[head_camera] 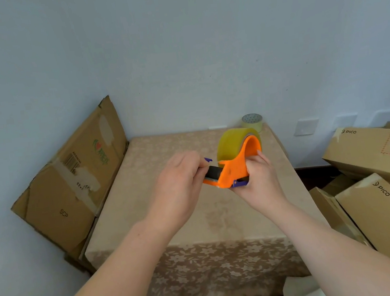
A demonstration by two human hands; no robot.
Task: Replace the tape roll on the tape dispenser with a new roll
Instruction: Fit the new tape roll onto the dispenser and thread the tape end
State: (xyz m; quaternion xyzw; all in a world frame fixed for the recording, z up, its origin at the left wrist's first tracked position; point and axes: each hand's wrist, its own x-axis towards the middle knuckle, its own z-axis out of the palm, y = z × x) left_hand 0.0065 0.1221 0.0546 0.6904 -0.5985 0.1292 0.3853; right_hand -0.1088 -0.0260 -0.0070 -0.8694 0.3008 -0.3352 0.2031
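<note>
An orange tape dispenser (234,167) with purple parts is held in the air above the table (186,222). A yellowish roll of clear tape (231,143) sits in its curved frame. My right hand (258,179) grips the dispenser's body from below and behind. My left hand (180,176) pinches its front end near the black roller and a purple tab. A second, thinner tape roll (252,121) lies flat at the table's far right corner, close to the wall.
The table wears a beige floral cloth. Flattened cardboard (75,182) leans against the wall on the left. Stacked cardboard boxes (378,186) marked PICO crowd the right side. Wall sockets (306,126) sit behind them.
</note>
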